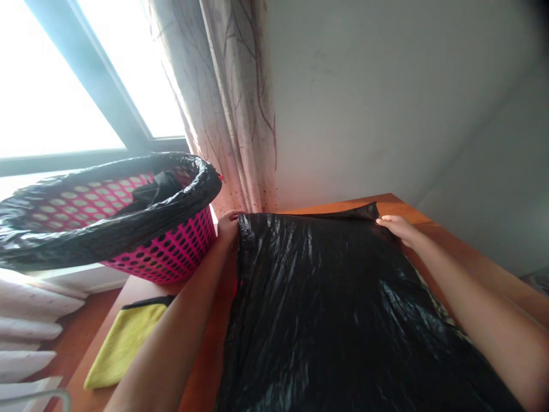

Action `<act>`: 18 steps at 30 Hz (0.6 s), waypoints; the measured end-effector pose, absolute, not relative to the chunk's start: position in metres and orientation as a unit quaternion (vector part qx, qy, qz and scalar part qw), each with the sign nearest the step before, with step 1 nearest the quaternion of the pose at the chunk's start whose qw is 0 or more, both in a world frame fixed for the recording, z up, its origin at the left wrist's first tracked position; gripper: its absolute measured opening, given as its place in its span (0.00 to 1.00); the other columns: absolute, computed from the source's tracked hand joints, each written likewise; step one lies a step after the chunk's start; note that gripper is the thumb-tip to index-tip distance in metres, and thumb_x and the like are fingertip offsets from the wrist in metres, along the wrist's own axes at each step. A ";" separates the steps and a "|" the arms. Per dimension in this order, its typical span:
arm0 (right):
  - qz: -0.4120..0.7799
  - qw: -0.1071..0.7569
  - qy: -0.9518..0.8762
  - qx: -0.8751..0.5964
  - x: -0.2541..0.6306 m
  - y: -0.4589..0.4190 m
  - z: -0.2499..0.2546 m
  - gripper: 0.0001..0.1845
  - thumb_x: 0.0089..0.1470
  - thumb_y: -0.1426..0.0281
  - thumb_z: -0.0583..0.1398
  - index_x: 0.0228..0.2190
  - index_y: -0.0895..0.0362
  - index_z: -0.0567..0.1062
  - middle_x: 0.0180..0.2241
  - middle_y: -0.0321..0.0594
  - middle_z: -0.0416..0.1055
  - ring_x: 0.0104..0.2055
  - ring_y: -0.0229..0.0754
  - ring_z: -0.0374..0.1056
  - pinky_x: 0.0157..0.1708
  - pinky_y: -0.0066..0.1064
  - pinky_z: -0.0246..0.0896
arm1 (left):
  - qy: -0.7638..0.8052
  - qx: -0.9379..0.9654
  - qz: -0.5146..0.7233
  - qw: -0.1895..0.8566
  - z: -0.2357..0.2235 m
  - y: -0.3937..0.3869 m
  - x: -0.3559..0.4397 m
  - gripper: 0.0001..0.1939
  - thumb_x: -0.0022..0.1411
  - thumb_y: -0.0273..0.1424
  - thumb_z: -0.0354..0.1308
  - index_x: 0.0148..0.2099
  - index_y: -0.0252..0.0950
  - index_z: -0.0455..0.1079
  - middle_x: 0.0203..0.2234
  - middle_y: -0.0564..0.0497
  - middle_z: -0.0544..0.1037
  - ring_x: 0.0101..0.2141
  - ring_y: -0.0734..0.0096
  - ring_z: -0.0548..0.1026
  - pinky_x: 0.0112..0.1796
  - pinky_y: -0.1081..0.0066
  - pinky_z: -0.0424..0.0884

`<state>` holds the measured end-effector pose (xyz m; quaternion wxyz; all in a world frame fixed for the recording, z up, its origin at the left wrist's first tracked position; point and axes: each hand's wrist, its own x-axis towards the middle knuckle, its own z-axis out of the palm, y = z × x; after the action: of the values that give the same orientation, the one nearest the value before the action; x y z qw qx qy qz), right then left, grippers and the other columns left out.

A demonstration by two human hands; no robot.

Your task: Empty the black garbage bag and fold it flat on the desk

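A large black plastic garbage bag [326, 297] is stretched out over the wooden table in front of me. My left hand [228, 226] pinches its far left corner, close beside the pink basket. At the far right corner, my right hand [397, 228] grips the bag's edge between thumb and fingers. Between the two hands the far edge runs nearly straight, with a flap rising by the right hand. The near end of the bag runs out of view at the bottom.
A pink perforated basket [171, 252] with black plastic around its rim stands at left. A folded yellow cloth [124, 343] lies on the wooden table [446, 240] by my left forearm. Behind are a curtain [240, 103], a window [98, 74] and a wall [364, 103].
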<state>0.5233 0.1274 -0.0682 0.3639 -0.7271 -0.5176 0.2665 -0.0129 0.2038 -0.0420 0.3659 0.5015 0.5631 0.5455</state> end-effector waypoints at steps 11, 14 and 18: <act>0.064 0.267 -0.550 -0.789 0.526 0.133 -0.071 0.15 0.53 0.59 0.56 0.30 0.56 0.77 0.31 0.47 0.77 0.38 0.54 0.71 0.38 0.37 0.60 | 0.640 0.544 0.484 0.247 -0.039 0.190 0.000 0.15 0.51 0.29 0.59 0.43 0.36 0.75 0.35 0.47 0.81 0.36 0.62 0.77 0.39 0.68 0.70; 0.003 0.266 -0.560 -0.785 0.521 0.134 -0.070 0.19 0.56 0.63 0.53 0.43 0.59 0.76 0.44 0.53 0.76 0.46 0.55 0.70 0.47 0.42 0.61 | 0.653 0.552 0.476 0.203 -0.032 0.180 0.003 0.16 0.57 0.31 0.57 0.48 0.36 0.72 0.43 0.42 0.79 0.42 0.59 0.76 0.44 0.65 0.68; -0.026 0.245 -0.623 -0.742 0.509 0.139 -0.068 0.20 0.58 0.66 0.52 0.47 0.60 0.74 0.52 0.54 0.71 0.55 0.54 0.66 0.56 0.42 0.57 | 0.658 0.565 0.447 0.220 -0.031 0.173 0.004 0.14 0.62 0.38 0.55 0.45 0.35 0.72 0.36 0.44 0.80 0.40 0.58 0.78 0.41 0.65 0.70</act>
<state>0.5085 0.1385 -0.0678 0.2449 -0.7421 -0.6235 -0.0258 0.0036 0.1731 -0.0309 0.2201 0.5647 0.6577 0.4473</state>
